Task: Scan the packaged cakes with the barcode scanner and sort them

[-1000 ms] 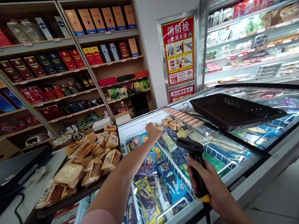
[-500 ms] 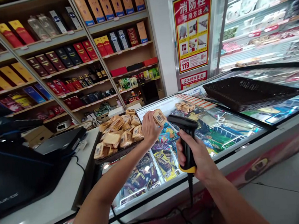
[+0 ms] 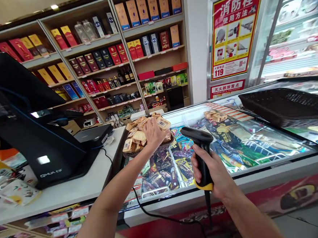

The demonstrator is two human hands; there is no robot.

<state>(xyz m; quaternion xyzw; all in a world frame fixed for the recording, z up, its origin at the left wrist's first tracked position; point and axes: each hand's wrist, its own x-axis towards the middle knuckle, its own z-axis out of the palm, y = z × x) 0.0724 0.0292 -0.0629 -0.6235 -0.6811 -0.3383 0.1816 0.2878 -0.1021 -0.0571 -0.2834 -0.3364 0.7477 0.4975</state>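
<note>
My left hand (image 3: 154, 134) is above the right part of a dark basket (image 3: 161, 147) piled with wrapped bread pieces (image 3: 139, 137). Its fingers are closed on one small packaged bread (image 3: 163, 123), with a printed label facing up. In my right hand (image 3: 211, 168) is a black and yellow barcode scanner (image 3: 197, 134), held upright by its handle, its head tilted toward the left hand. A cable runs from the handle's bottom. Scanner and bread are apart.
The basket rests on a glass-topped freezer (image 3: 231, 139) of packaged ice creams. More bread packs (image 3: 215, 115) and a dark woven tray (image 3: 285, 104) lie on the glass. A black checkout terminal (image 3: 54, 148) stands on the white counter (image 3: 72, 197) at left. Shelves of boxes (image 3: 100, 59) line the back.
My left hand has carried the packaged bread leftward, from beside the basket to over its pile, away from the scanner. The view has swung left, showing more of the terminal.
</note>
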